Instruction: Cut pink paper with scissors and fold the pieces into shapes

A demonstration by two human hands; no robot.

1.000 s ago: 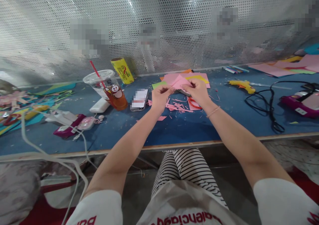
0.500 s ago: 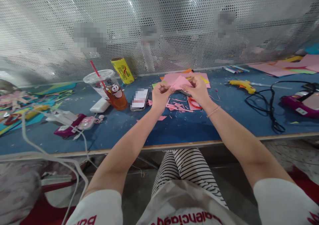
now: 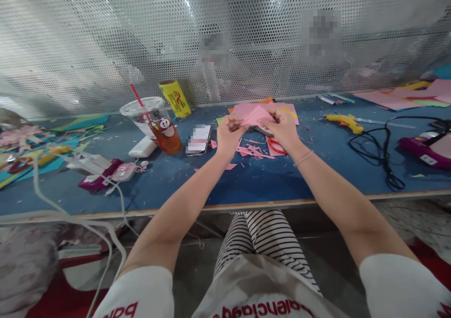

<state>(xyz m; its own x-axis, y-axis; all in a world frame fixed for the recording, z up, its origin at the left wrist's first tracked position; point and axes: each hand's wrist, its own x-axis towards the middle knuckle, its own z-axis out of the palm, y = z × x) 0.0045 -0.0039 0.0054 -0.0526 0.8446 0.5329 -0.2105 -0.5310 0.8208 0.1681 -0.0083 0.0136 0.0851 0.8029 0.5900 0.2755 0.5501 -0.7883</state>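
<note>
A folded piece of pink paper is held up above the blue table between both hands. My left hand pinches its left corner with closed fingers. On the right side, my right hand grips the paper between thumb and fingers. Behind the held piece lies a stack of pink paper with orange and yellow edges showing. Below the hands are thin pink paper scraps and red-handled scissors, whose blades I cannot make out.
Left of my hands are a phone, a plastic cup of drink, a yellow tube and a white box. A yellow glue gun and black cable lie right. Cables cross the table's front edge at left.
The pink paper's raised point has shifted slightly to the right, and both hands keep hold of it. The whole view has moved a little.
</note>
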